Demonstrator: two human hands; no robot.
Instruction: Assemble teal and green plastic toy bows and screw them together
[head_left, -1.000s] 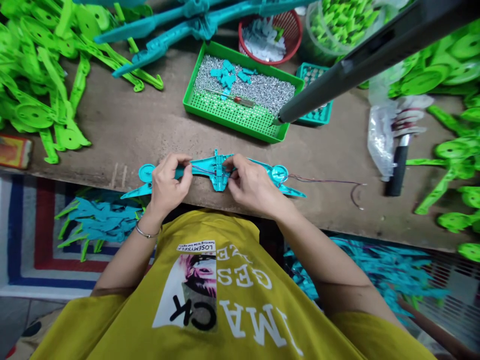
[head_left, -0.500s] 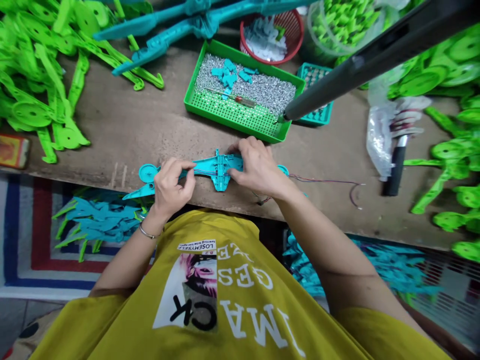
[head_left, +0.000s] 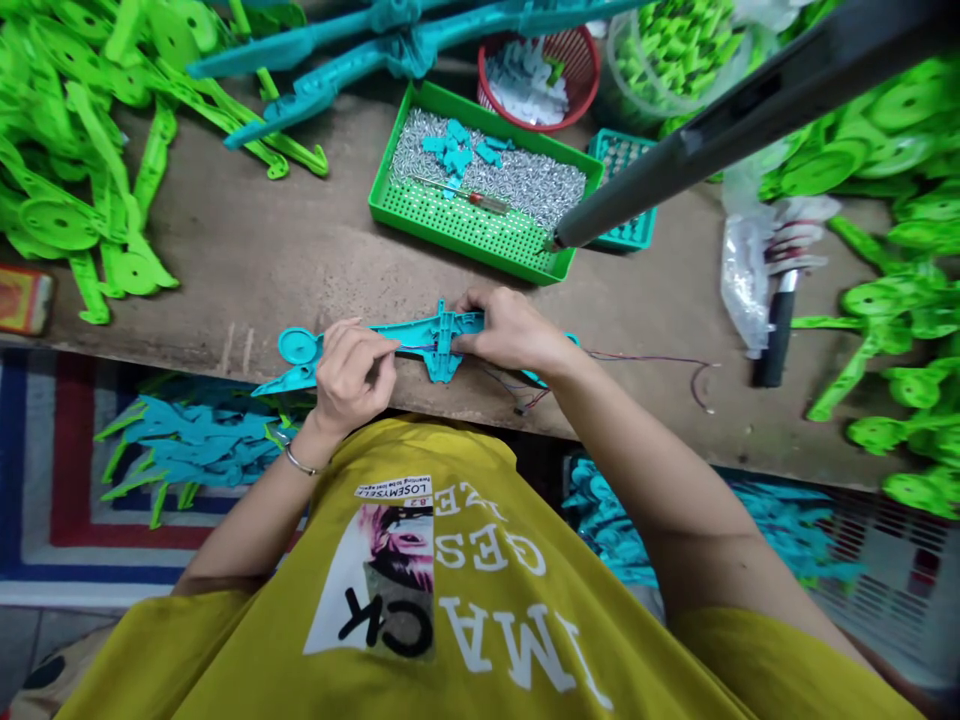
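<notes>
A long turquoise plastic shell [head_left: 444, 345] with a crosspiece in its middle lies on the workbench near the front edge, its ribbed inner side up. My left hand [head_left: 354, 372] is closed over its left part, thumb and forefinger pinched on thin wires [head_left: 420, 348] that run along the shell towards the crosspiece. My right hand [head_left: 514, 330] grips the shell just right of the crosspiece, thumb on top and fingers at the far side. More thin wires [head_left: 645, 358] trail out to the right, and a small connector [head_left: 520, 408] lies below my right wrist.
Beyond the shell stands a green tray [head_left: 480, 250] of screws with a screwdriver [head_left: 487, 203]. A dark pole-like tool [head_left: 660, 170] slants over it from the upper right. Green plastic parts [head_left: 82, 160] are heaped left and right. A black-handled tool [head_left: 775, 335] lies right.
My left hand has shifted slightly right and turned, its fingers now covering more of the shell and wires. My right hand stays on the shell. The connector under my right wrist shows more.
</notes>
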